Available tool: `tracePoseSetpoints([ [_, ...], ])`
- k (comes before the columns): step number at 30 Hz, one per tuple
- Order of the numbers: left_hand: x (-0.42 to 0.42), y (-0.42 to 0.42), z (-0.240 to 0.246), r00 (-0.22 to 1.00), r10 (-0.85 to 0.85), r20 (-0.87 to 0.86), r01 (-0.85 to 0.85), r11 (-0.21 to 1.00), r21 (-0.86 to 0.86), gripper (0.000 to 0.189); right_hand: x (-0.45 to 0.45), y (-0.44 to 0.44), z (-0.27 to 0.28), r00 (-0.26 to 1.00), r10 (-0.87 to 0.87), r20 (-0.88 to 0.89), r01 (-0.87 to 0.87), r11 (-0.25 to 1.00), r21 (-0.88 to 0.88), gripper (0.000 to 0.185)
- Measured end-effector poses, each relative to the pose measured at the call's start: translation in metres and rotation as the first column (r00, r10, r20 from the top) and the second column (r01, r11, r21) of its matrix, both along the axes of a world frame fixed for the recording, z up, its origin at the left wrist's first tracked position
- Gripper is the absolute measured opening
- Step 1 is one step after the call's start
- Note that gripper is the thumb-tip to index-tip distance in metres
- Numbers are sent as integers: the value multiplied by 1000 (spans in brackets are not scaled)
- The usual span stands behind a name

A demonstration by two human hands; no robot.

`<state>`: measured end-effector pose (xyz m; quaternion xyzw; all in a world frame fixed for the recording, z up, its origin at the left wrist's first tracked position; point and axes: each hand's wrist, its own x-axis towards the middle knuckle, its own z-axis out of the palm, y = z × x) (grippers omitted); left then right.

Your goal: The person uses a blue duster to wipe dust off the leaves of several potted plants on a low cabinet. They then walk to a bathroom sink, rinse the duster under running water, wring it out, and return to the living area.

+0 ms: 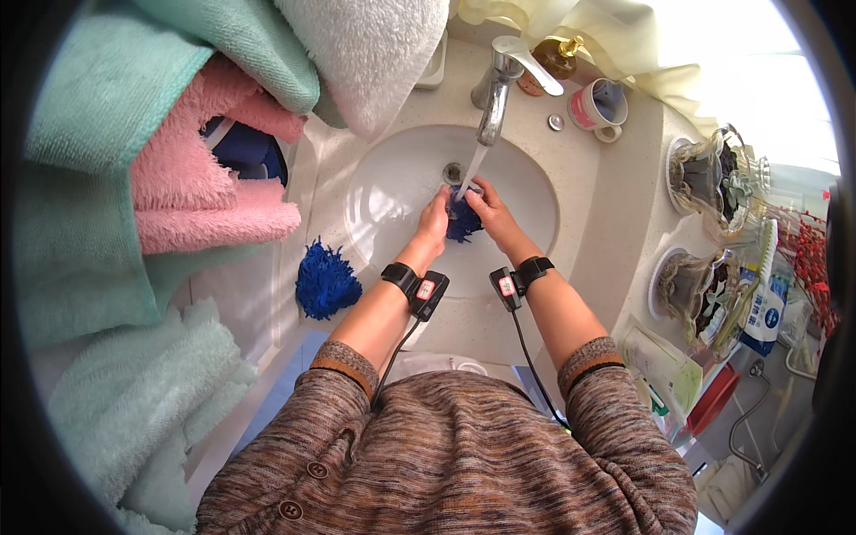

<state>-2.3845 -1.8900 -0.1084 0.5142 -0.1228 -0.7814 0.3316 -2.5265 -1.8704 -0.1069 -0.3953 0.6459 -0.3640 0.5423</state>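
Observation:
Water runs from a chrome faucet (493,114) onto a dark blue shaggy cloth or sponge (463,224) over the white oval sink (381,167). My left hand (435,224) grips the left side of this blue piece, and my right hand (491,210) grips its right side. Its upper part is partly hidden by my fingers and the stream. Just above my hands lies the round metal drain (453,174). A second bright blue shaggy piece (328,279) rests on the counter, left of the basin.
Green and pink towels (221,224) hang at the left. Behind the basin stand a mug (583,110), an amber bottle (558,57) and a small metal stopper (556,122). On the right ledge are two potted succulents (709,294). Cables run from both wrist straps (401,277).

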Motion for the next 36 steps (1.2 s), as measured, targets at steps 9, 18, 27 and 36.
tracePoseSetpoints([
  [9,28,-4,5,985,124,118,-102,980,-173,47,-1,-8,13,882,-123,454,47,983,175,25],
  [18,15,3,15,990,50,132,-27,986,-165,40,24,-19,16,902,238,-360,-233,971,58,38],
  [27,20,26,-3,943,119,-311,-29,960,279,36,69,35,63,940,215,-266,-239,969,-61,28],
  [36,3,15,-7,967,190,-171,-140,953,268,44,50,3,40,902,86,-422,-85,996,22,34],
])
